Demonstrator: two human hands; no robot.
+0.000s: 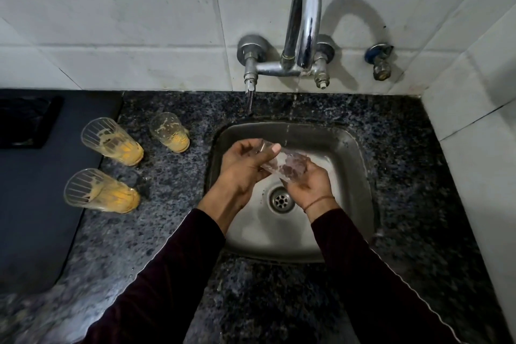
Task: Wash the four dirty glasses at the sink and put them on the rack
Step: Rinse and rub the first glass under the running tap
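Over the sink (360, 165), both hands clasp one glass (287, 163) lying slantwise: left hand (245, 162) at its rim end, right hand (310, 184) at its base; three dirty glasses (111, 141) wait on the surface (173, 184).

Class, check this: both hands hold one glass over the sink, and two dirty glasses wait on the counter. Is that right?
Not quite. The head view shows three dirty glasses on the counter. Both hands do hold one glass over the sink.
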